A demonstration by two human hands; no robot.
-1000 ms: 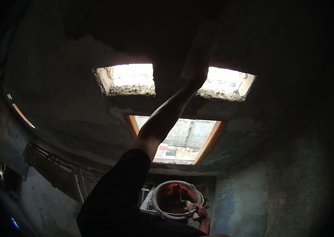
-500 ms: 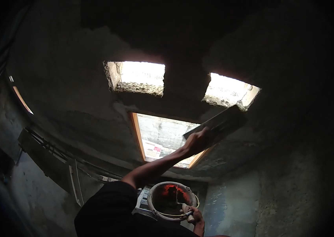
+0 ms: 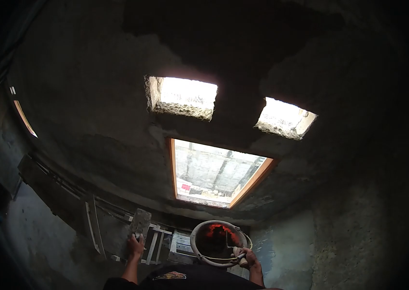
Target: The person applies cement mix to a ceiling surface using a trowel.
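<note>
My left hand (image 3: pixel 136 245), low on the left, is closed on a rectangular plastering float (image 3: pixel 140 221). The float's flat grey face points up and away from me. My right hand (image 3: pixel 250 260) is wrapped around the wooden handle (image 3: pixel 243 261) of a trowel at the right rim of a bucket (image 3: pixel 195 252). Its thin metal neck reaches into the bucket, where the blade is hard to make out. Inside, the bucket is dark with an orange-red glow on the far wall. A pale bail runs along the near side, close to my right hand.
A dark patch covers the upper part of the rough plastered wall (image 3: pixel 103 106) ahead. Two square openings (image 3: pixel 185 110) sit above a wood-framed window (image 3: pixel 173 169). Planks and a wooden rack (image 3: pixel 153 244) stand at lower left, with a slatted stand (image 3: pixel 180 246) beside the bucket.
My left hand has brought the float down from the wall near the right opening to the lower left. My right hand stays at the bucket with the trowel. The view has shifted slightly.
</note>
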